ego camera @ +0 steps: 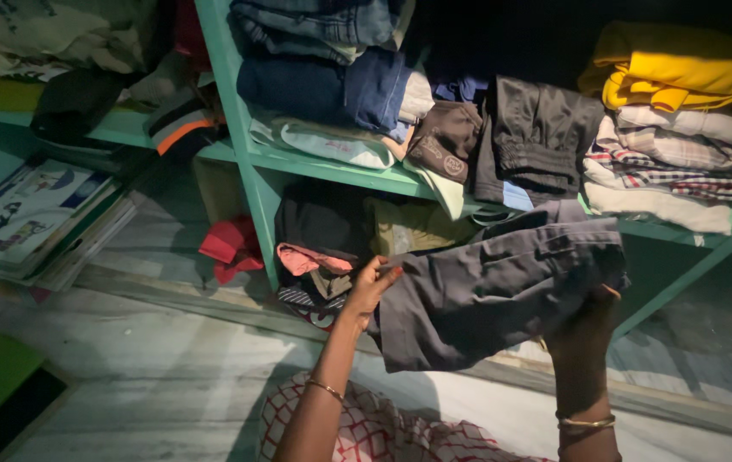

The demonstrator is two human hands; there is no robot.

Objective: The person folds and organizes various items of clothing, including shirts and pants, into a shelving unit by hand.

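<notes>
A folded dark grey garment (494, 291), trousers by the look of it, is held up in front of a green shelf unit (250, 188). My left hand (370, 287) grips its left edge with the fingers curled over the fold. My right hand (584, 329) supports it from below at the right end, mostly hidden behind the cloth. Both wrists wear thin gold bangles. The garment hangs level with the lower shelf opening, just in front of a stack of dark and pink clothes (319, 248).
The upper shelf holds stacks of folded clothes: jeans (323, 77), dark trousers (537, 133), a yellow and checked pile (683, 111). A red cloth (229, 248) lies in the lower left bay. Books (32, 214) are stacked at left. Checked fabric (366, 428) covers my lap.
</notes>
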